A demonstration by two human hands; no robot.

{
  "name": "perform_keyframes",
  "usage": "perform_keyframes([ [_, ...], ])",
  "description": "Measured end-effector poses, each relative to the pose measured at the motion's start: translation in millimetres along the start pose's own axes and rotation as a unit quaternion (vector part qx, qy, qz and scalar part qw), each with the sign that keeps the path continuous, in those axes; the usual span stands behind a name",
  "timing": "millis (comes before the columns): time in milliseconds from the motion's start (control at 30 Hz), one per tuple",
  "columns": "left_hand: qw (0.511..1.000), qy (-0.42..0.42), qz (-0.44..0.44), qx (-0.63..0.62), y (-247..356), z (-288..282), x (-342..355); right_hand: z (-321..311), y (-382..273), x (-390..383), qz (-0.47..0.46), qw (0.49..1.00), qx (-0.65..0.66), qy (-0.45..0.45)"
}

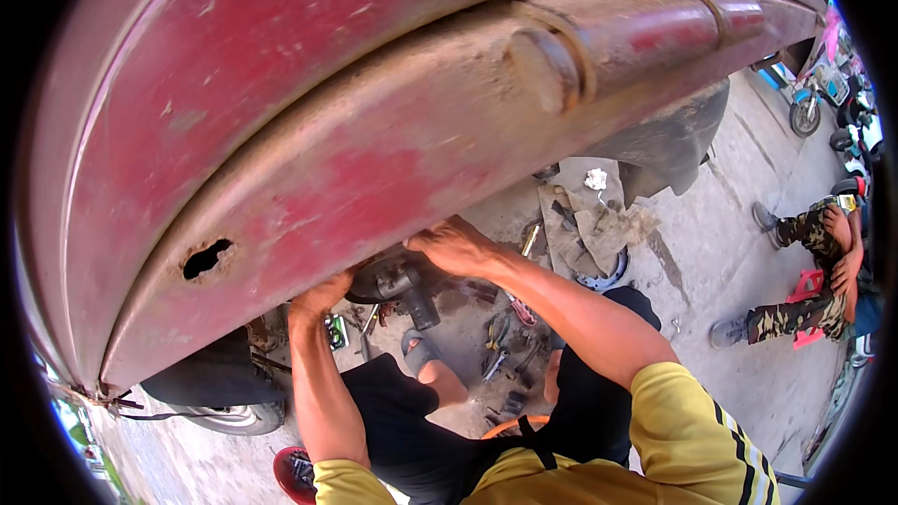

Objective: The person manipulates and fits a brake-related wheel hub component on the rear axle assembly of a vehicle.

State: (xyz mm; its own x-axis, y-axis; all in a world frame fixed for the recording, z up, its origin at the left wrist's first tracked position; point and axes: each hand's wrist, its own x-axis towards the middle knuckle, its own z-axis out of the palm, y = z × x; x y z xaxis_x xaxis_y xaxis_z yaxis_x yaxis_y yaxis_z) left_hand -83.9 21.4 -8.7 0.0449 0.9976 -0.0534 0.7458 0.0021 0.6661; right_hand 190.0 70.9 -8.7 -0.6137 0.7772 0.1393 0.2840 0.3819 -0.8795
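Observation:
A worn red metal vehicle panel, patched with rust, curves over most of the upper view. My left hand reaches up to its lower edge, and its fingers are hidden behind that edge. Beside it hangs a dark, greasy mechanical part with a short cylinder pointing down; whether the left hand touches it I cannot tell. My right hand is at the same edge, further right, with bent fingers closed at the panel's underside. What they hold, if anything, is out of sight.
Tools and dirty parts lie on the concrete between my feet. Brown rags and a curved metal piece lie ahead to the right. A wheel is at left. Someone in camouflage trousers sits at right; motorbikes stand beyond.

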Motion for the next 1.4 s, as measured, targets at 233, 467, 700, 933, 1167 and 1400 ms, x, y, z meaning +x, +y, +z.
perform_keyframes([
  [233,0.999,-0.028,-0.022,0.02,18.3,-11.5,-9.9,-10.3,-21.7,-1.7,0.083,0.995,0.039,-0.029],
  [467,1.0,-0.002,-0.019,-0.008,10.7,-5.5,-15.8,19.5,31.7,17.5,-0.003,0.991,-0.128,-0.04],
  [700,0.999,0.032,-0.021,-0.034,-9.9,-3.4,-17.2,31.7,45.9,27.9,0.033,0.997,-0.075,0.008],
  [933,0.999,0.039,-0.019,-0.033,-13.6,-2.1,-18.8,25.9,20.5,13.7,0.078,0.994,0.023,0.07],
  [1167,1.0,0.024,0.0,-0.011,-4.1,15.2,-13.0,27.4,20.0,8.0,0.088,0.985,0.073,0.132],
  [1400,1.0,0.008,0.02,0.015,0.8,21.2,-6.1,14.0,13.1,4.8,0.082,0.99,0.011,0.116],
])
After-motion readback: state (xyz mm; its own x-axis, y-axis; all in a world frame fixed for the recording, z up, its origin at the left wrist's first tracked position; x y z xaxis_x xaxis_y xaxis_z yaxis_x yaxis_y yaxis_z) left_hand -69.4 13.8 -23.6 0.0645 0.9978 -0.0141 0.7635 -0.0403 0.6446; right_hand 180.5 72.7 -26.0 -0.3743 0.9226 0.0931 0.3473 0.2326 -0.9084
